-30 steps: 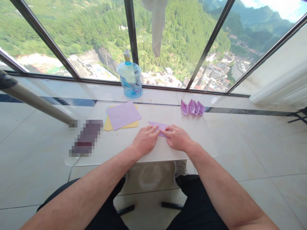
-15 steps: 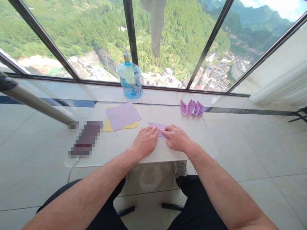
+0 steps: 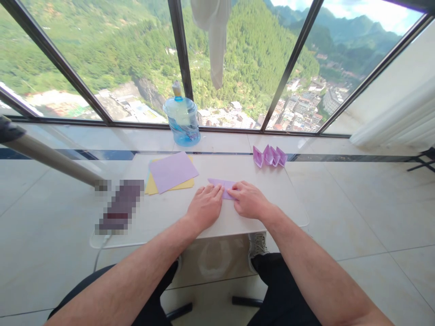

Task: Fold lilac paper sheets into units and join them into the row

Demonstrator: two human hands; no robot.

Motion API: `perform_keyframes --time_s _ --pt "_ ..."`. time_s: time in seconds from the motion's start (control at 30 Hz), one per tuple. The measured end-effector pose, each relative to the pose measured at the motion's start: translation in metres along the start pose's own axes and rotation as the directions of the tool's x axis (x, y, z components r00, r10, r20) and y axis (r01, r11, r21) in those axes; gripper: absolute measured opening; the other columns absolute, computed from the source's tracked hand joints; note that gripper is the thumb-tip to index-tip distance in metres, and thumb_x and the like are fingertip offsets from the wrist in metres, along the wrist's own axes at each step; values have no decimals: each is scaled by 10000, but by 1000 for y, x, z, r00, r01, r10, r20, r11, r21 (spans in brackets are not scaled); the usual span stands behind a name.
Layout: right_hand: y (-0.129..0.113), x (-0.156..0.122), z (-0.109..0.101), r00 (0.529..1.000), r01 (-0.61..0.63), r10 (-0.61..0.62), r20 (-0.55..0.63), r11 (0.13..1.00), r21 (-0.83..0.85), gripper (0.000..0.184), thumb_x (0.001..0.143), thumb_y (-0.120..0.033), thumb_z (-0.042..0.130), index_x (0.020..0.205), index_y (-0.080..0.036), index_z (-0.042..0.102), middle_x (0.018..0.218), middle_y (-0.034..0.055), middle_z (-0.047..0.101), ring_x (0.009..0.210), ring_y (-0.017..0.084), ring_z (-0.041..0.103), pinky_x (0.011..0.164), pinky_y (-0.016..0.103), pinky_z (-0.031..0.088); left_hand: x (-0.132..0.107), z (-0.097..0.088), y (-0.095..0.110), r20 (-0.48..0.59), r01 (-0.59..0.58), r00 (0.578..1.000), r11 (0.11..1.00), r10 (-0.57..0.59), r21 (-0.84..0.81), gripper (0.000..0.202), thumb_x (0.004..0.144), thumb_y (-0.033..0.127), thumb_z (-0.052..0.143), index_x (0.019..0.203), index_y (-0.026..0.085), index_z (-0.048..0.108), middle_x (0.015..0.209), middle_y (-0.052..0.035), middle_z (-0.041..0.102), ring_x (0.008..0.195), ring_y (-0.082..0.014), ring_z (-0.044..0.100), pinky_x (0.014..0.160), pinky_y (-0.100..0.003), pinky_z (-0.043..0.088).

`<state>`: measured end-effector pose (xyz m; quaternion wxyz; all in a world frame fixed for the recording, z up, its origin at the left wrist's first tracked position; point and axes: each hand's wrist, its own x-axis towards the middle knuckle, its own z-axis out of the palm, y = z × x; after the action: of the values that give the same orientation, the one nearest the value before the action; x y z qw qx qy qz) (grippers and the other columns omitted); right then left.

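Note:
A folded strip of purple paper (image 3: 228, 184) lies on the white table in front of me. My left hand (image 3: 205, 204) rests flat on its left part, the fingers stretched forward, so it is open. On the right part of the strip, my right hand (image 3: 248, 199) presses down with curled fingers and appears closed on the paper. Both hands cover much of the strip, and their fingertips are close together near its middle.
Purple and yellow sheets (image 3: 174, 172) lie at the left of the table (image 3: 163, 222). Several folded purple paper pieces (image 3: 270, 156) stand at its back right. A blurred dark object (image 3: 120, 208) with a cable is at the left. A water bottle (image 3: 182, 120) stands by the window.
The whole scene sits slightly lower as the camera tilts up a little. Both hands stay on the purple strip, with hardly any visible movement.

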<state>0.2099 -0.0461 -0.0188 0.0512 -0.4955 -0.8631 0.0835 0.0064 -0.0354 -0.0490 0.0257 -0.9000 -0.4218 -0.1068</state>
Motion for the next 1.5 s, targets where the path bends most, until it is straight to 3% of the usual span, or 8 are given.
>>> perform_keyframes --time_s 0.2,0.63,0.87,1.1,1.23,1.3,1.4,1.5 --pt "-10 9 0 996 -88 87 -14 996 -35 535 897 -321 550 1409 -167 544 1166 134 647 1102 268 528 1028 398 418 1 3 2 6 -8 1000 1000 8 10 467 964 153 386 1384 113 586 1391 -153 624 1328 -303 532 1081 -474 398" --pt "-16 19 2 988 -149 146 -42 987 -66 421 942 -411 518 1298 -210 622 1131 129 670 1075 272 548 964 387 435 3 9 2 18 -1 1000 1000 1 -7 463 952 146 397 1378 60 557 1426 -209 577 1356 -302 522 1121 -452 400" --pt "-14 20 2 993 -118 116 -24 991 -61 497 907 -436 579 1337 -187 599 1144 131 664 1074 280 551 983 392 425 3 0 -1 39 146 988 989 -147 32 466 956 316 445 1326 64 574 1466 -234 525 1380 -348 474 1115 -478 392" --pt "-12 21 4 994 -106 105 -19 993 -52 551 910 -452 575 1394 -187 559 1174 133 653 1101 280 541 995 395 419 3 -7 -5 33 306 951 949 -309 73 622 891 489 522 1272 1 581 1326 -312 581 1270 -427 513 1040 -553 408" --pt "-13 22 4 994 -110 108 -23 992 -56 484 901 -446 593 1313 -191 610 1128 129 660 1066 270 550 972 382 425 0 4 -4 -18 141 990 990 -141 18 532 951 291 438 1431 70 495 1507 -219 489 1413 -339 430 1135 -512 354" --pt "-11 23 4 994 -107 106 -24 993 -44 434 906 -428 594 1268 -190 635 1103 125 662 1049 258 556 977 375 421 0 8 -4 -6 41 999 999 -41 -19 492 968 222 387 1419 83 525 1467 -186 547 1395 -297 472 1164 -477 338" --pt "-2 21 2 998 -65 65 -14 998 12 444 891 -413 635 1276 -191 639 1092 112 664 1044 238 566 1006 364 414 3 6 -6 22 3 1000 999 -2 -39 457 962 220 408 1348 57 588 1400 -207 600 1338 -304 535 1139 -470 382" --pt "11 14 -1 1000 -11 12 -12 996 91 476 840 -337 711 1287 -189 640 1145 95 666 1084 221 569 1012 329 422 6 -3 -10 47 -50 998 998 52 -36 406 958 203 413 1286 122 638 1377 -183 621 1318 -296 553 1114 -469 407"
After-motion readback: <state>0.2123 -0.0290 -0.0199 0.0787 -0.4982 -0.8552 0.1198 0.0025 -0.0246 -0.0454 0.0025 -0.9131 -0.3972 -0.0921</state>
